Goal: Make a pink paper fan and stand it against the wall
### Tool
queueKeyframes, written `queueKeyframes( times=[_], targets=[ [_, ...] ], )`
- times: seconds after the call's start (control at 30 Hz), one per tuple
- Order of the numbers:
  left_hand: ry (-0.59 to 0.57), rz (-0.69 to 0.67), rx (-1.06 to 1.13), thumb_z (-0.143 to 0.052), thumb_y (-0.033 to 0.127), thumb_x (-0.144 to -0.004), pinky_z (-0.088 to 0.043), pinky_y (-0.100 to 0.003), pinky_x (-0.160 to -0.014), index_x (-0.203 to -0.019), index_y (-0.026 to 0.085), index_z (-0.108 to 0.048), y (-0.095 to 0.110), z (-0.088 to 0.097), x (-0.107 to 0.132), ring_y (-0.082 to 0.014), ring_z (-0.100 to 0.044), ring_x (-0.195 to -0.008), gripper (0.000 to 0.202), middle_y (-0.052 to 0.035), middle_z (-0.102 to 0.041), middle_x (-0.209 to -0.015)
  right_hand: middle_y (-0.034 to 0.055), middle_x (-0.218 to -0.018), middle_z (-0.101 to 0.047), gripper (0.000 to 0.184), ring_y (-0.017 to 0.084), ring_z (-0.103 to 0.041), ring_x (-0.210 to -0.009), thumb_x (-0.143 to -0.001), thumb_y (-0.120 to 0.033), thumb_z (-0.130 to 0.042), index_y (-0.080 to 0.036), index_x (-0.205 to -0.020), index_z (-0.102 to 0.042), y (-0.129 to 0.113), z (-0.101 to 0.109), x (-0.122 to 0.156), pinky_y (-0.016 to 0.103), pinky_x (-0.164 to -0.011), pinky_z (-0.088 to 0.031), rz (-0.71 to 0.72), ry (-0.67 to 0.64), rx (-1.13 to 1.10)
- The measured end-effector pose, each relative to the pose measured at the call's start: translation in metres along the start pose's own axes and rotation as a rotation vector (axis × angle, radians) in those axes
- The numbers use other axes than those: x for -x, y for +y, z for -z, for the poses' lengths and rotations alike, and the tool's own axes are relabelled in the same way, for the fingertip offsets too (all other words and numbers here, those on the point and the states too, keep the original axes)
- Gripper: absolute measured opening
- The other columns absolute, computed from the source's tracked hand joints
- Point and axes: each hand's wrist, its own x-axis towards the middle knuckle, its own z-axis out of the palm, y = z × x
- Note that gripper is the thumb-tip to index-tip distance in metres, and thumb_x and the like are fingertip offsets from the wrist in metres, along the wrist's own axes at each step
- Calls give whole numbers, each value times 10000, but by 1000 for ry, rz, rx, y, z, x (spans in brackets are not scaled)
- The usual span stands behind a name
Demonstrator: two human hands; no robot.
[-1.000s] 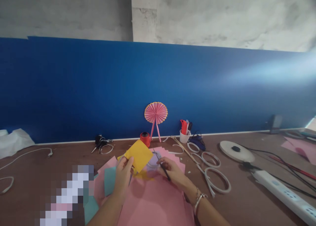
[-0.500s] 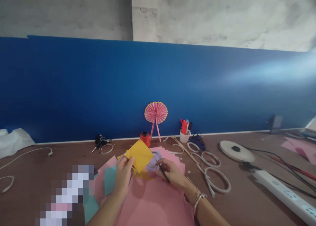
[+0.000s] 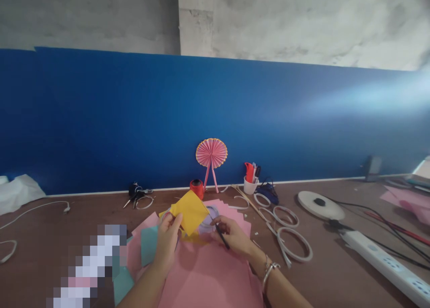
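Note:
Pinched between the thumb and fingers of my left hand [image 3: 170,234] is a yellow square of paper [image 3: 190,213], tilted above the pile. My right hand [image 3: 233,236] grips a thin black-handled tool [image 3: 222,237]; its slim tip reaches the paper's right corner. I cannot make out exactly what kind of tool it is. Behind and below the paper lies a lilac coil [image 3: 208,220], partly hidden. Under both hands spreads a stack of pink paper sheets [image 3: 208,281], with teal paper [image 3: 148,245] at its left and more yellow paper beneath.
A pink pleated paper fan [image 3: 211,153] leans on the blue partition [image 3: 134,119], beside a red bottle [image 3: 196,189]. Rightward are a white cup of pens [image 3: 250,186], white strip coils [image 3: 294,245], a round white device [image 3: 320,206] and a power strip [image 3: 386,261]. Keys [image 3: 137,193] lie left.
Almost nothing differs. The whole view has shifted very slightly left, while both hands, the yellow paper and the tool keep nearly the same position.

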Motion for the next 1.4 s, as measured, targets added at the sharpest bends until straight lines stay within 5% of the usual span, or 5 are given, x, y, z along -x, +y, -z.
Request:
queueKeyframes(
  times=[0.47, 1.1, 1.4],
  targets=[
    [-10, 11, 39, -697, 552, -625, -426, -235, -517, -690, 163, -601, -12, 2, -6, -143, -541, -560, 406, 13, -567, -625, -88, -537, -470, 283, 72, -379, -451, -624, -298, -745, -193, -846, -604, -5, -5, 3, 193, -436, -257, 9, 17, 42],
    [6, 38, 42, -713, 556, -593, -408, -240, -500, -642, 175, -604, 9, -1, 4, -153, -524, -555, 399, 8, -564, -597, -81, -561, -501, 276, 75, -404, -471, -638, -303, -730, -193, -847, -587, -3, -5, 2, 190, -431, -262, -12, -6, 33],
    [57, 12, 21, -694, 622, -582, -380, -229, -490, -665, 165, -605, 4, 1, 2, -139, -496, -560, 472, 13, -536, -617, -81, -551, -506, 310, 73, -396, -482, -608, -264, -738, -171, -858, -579, -5, -4, 2, 195, -445, -271, -41, -23, 42]
  ],
)
